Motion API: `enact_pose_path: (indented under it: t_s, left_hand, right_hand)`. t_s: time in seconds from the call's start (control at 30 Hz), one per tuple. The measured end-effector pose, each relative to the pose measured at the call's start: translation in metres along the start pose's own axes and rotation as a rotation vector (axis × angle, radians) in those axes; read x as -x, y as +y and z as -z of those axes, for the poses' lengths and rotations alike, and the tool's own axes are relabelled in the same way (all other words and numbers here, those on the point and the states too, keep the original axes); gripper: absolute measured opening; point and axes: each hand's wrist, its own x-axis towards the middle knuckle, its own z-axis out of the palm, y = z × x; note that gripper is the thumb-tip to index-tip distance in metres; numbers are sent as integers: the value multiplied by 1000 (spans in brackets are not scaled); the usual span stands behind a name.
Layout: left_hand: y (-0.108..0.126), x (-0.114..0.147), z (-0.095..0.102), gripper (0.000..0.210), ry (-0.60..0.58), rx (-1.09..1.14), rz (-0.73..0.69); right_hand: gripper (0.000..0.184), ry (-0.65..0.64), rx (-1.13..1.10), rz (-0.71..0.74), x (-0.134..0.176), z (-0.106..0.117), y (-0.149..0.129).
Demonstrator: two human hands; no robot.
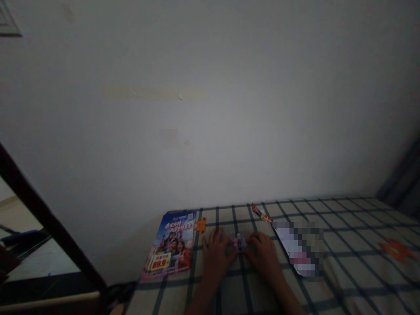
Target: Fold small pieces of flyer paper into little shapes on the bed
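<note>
Between my two hands, low over the checked cloth, is a small folded-looking piece of printed paper [239, 241] in pink, white, red and blue. My left hand [216, 256] pinches its left side with thumb and forefinger, while the other fingers spread forward. On its right side, the bent fingers of my right hand [264, 251] grip it. The dim light and my fingers hide its exact shape. An orange star-shaped paper cutout [200, 225] lies just beyond my left hand.
Left of my hands lies a stack of printed flyers [172, 245]. A narrow printed strip [262, 214] and a phone-like slab [293, 251], partly blurred out, lie to the right. Farther right is another orange cutout [397, 249]. The checked cloth [344, 214] meets a wall [246, 109]; a dark rail [49, 218] slants at left.
</note>
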Motion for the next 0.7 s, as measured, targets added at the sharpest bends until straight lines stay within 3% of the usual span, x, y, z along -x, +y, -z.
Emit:
enact_pose_path:
  t_s: [0.17,0.3,0.47,0.7]
  left_hand:
    - [4,0,2,29,29,15,9]
    - [3,0,1,31,47,11,5]
    - [3,0,2,32,31,3,13]
    - [3,-1,1,32,17,9,15]
  right_hand:
    - [26,-10,-73,-1,-2,1,3]
    - [21,-92,-110,26,-3,7,-5]
    - [20,-149,-72,29,-3,17,-17]
    - [20,-205,-65,39,-6,15,-12]
